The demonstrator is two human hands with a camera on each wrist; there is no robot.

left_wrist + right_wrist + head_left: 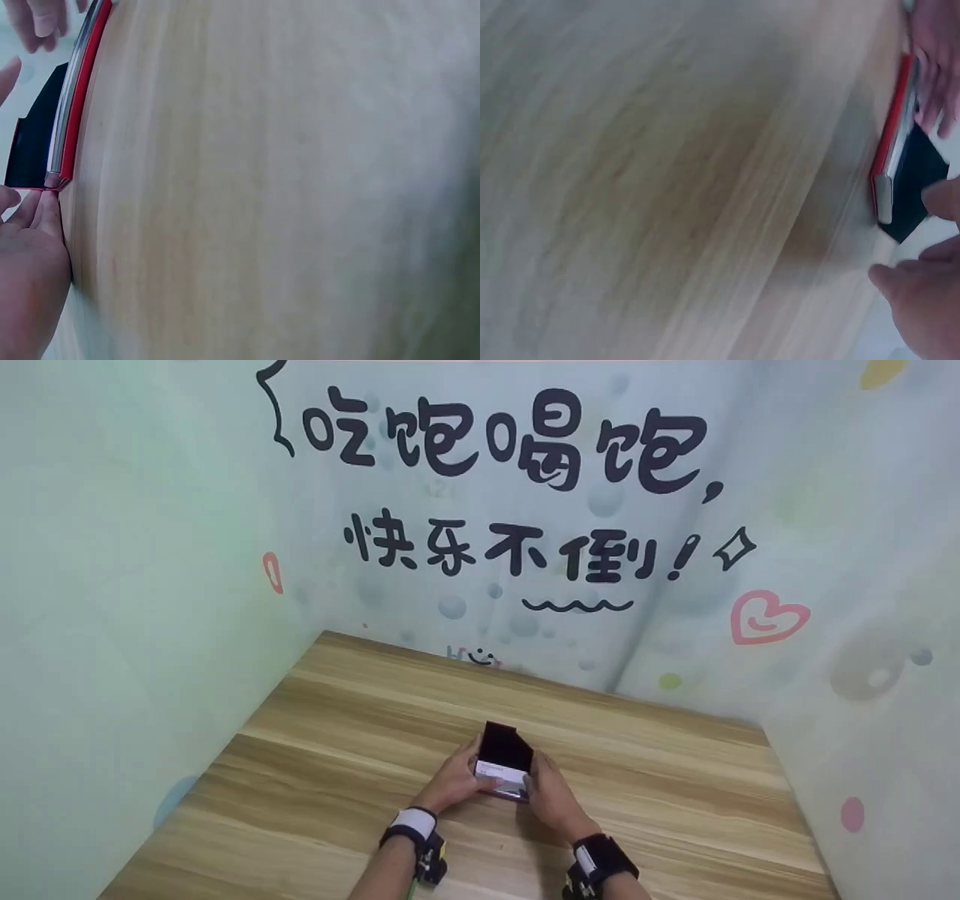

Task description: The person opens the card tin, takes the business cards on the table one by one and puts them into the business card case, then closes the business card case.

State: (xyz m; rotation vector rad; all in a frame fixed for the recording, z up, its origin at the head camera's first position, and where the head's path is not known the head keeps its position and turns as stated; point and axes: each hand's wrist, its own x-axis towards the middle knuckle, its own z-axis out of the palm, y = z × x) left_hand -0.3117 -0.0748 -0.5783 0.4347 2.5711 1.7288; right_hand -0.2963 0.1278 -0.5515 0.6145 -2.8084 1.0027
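A small red box (504,780) with a silver rim and an open black-lined lid (505,745) sits on the wooden table (337,750). My left hand (459,778) holds its left side, fingers against the corner. From the right, my right hand (550,793) grips the other side. In the left wrist view the red and silver edge of the box (73,97) runs up the left, with my left hand (34,247) touching its corner. The right wrist view shows the box (891,154) at the right edge, my right hand (922,300) below it.
Pale green walls printed with black characters and a pink heart (765,616) close the table in on the left, back and right. Both wrists wear black straps with cameras (420,840). Bare wood lies all round the box.
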